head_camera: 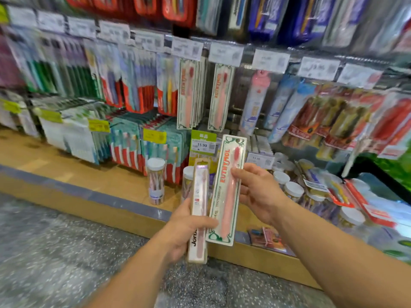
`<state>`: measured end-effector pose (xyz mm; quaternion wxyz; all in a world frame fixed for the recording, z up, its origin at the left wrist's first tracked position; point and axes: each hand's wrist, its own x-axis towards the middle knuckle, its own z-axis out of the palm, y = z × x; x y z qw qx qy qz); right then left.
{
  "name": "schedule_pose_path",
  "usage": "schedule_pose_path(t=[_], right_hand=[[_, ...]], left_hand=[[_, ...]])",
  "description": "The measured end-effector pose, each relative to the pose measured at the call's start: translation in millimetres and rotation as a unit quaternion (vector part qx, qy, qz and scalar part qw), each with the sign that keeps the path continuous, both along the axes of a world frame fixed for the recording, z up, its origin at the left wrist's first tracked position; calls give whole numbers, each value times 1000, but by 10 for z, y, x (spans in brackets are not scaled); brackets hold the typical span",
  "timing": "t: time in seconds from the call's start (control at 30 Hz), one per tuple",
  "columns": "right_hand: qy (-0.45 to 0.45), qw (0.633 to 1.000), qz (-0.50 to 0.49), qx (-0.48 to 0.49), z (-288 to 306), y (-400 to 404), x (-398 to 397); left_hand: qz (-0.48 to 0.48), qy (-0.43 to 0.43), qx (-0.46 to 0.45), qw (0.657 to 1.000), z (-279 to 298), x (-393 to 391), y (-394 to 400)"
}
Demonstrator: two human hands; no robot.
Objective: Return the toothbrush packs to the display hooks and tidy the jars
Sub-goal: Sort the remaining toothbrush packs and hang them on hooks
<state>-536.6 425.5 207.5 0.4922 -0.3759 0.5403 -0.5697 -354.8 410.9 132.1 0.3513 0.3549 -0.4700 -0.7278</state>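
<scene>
Head view of a shop display, read from left to right. Far left: blurred rows of hanging toothbrush packs (73, 72) above a wooden shelf ledge (66, 172); brands there cannot be read. On the ledge stands an upright clear jar (156, 181) with a white lid, apart from the hands; a second such jar (188, 182) is just behind the left-hand pack. Left hand (184, 227): fingers curled round the lower half of a narrow Jordan toothbrush pack (198, 210), held upright, thumb across its front. Just beside it, edges perhaps touching, a wider Euthymol toothbrush pack (226, 190) with a pink brush leans slightly rightward; right hand (258, 194) pinches its right edge near the top, thumb on the front face and the remaining fingers behind. Both packs are in front of the ledge, below two hooks carrying matching Euthymol packs (189, 94), the second hook (220, 96) showing what seems a single pack. A green price tag (203, 142) reading 15.90 sits between those hooks and the held pack. Right of the hands: a cluster of white-lidded jars (293, 190) on the ledge, loose red packs (355, 201) lying over them; higher up, pink and blue tube cases (255, 101) on hooks
</scene>
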Motion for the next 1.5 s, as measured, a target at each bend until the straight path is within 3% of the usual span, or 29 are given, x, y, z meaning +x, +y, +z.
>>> schedule_pose_path(t=[0.4,0.73,1.03,1.5], right_hand=[[-8,997,-40,-71,781,82,-54],[23,995,7,-93,1141,-88,174],[18,996,27,-87,1179,-368,360],[29,990,-78,-113,1240,-1420,336]], left_hand=[[55,59,-9,997,384,-81,116],[143,114,11,983,517,100,59],[181,110,15,977,395,287,-175],[208,52,-4,977,411,128,-883]])
